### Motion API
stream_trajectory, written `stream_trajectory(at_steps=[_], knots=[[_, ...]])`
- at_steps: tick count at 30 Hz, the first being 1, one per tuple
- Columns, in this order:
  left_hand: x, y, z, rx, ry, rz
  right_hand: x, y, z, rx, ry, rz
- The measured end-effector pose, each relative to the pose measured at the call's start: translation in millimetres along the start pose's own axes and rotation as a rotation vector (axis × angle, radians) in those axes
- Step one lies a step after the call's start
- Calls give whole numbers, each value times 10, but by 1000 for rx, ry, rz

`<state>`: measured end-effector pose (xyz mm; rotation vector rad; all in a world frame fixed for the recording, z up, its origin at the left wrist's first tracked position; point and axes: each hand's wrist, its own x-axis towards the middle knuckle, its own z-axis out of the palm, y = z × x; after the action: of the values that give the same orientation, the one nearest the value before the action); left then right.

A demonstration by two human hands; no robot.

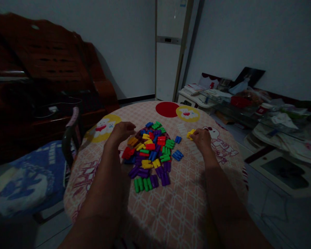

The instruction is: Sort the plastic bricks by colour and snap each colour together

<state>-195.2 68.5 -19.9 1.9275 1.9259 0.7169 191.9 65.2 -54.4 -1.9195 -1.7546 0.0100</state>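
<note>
A pile of plastic building blocks (150, 146) in red, yellow, green, blue, purple and orange lies on the round table. Just past the pile's far left edge is my left hand (121, 132), its fingers bent loosely with a small gap at the tips and no block visible in them. To the right of the pile, my right hand (202, 139) pinches a yellow block (190, 134) at the tabletop; the fingers partly cover it. Two blue pieces, a smaller one (178, 139) and a larger one (177, 155), lie between the pile and my right hand.
A patterned cloth (176, 207) covers the table. On the left stand a chair with a blue cushion (33, 176) and a wooden sofa (54, 62). A cluttered glass-topped table (235, 107) is at the right, and a tall white cabinet-like unit (168, 65) stands at the back.
</note>
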Motion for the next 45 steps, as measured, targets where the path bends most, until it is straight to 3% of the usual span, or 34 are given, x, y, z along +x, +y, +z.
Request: stream_trajectory(at_steps=[5, 13, 18, 21, 26, 31, 33, 37, 45], knots=[[-23, -215, 9, 35, -154, -140, -38, 8, 61, -138, -13, 15], [-8, -252, 49, 123, -222, -97, -69, -48, 16, -85, 74, 25], [14, -230, 125, 90, -309, -79, -77, -115, 19, -25, 133, 0], [15, -204, 146, 6, -291, -71, -105, -201, 46, 55, 118, -49], [-64, 68, 82, -282, -222, 49, -266, -529, 174, 321, 41, -369], [-156, 612, 258, -486, -406, 148, -495, -884, 289, 366, 23, -697], [-155, 753, 418, -492, -422, 187, -548, -939, 294, 281, 20, -727], [-130, 853, 653, -406, -327, 215, -564, -912, 250, 128, 40, -677], [-202, 989, 623, -230, -240, 173, -536, -912, 144, 87, -29, -615]])
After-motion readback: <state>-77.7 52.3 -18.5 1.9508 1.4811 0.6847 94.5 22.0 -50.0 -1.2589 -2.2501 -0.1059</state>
